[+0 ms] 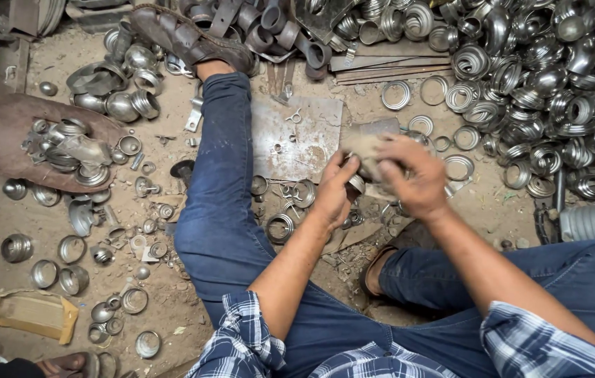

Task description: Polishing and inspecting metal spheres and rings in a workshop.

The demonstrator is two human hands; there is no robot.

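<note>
Between both hands' fingers (350,166), metal fitting (357,183).

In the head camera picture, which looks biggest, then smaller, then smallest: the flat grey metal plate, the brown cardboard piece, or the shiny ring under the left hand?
1. Flat grey metal plate on the ground: largest.
2. Brown cardboard piece: smaller.
3. Shiny metal ring lying below the left hand: smallest.
All lie on the ground at a similar distance, so the order looks safe.

Soft daylight, metal glints — hands blurred
</note>
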